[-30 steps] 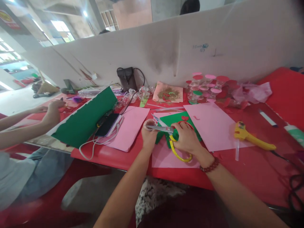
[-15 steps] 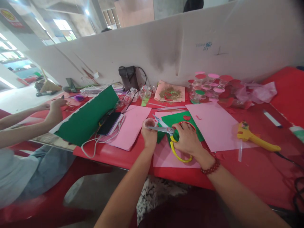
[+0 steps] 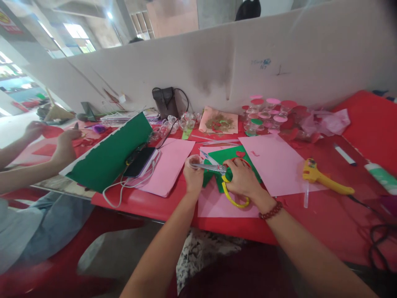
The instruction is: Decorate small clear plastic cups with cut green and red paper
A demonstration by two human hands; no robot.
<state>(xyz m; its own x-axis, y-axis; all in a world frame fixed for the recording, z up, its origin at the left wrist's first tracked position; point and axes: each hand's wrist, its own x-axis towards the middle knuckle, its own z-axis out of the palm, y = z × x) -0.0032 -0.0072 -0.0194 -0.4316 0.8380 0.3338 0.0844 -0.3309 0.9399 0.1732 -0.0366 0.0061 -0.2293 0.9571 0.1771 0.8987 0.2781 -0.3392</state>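
Observation:
My left hand (image 3: 193, 178) is closed around a small, clear, round plastic piece, like a cup or bottle end (image 3: 194, 159), its round opening facing up. In my right hand (image 3: 243, 178) is a pair of scissors (image 3: 235, 203) with yellow and red handles. The blades are spread apart, and the nearer one reaches to the plastic piece's rim; whether it bites into it I cannot tell. Below the hands lie green sheet material (image 3: 221, 155) and a pink sheet (image 3: 211, 207). A small red heart-shaped piece (image 3: 240, 154) rests on the green.
To the right lie a yellow glue gun (image 3: 328, 181), a white marker (image 3: 345, 155) and a green-and-white bottle (image 3: 382, 176). Stacked clear cups with coloured discs (image 3: 273, 114) stand at the back. Leftward are a phone (image 3: 141, 162), a green board (image 3: 111, 155) and a co-worker's hands (image 3: 63, 145).
My view has shifted slightly, so the table things appear a little further left. My hands and the scissors look nearly unchanged. The co-worker's hands have moved apart, with a red piece showing between them.

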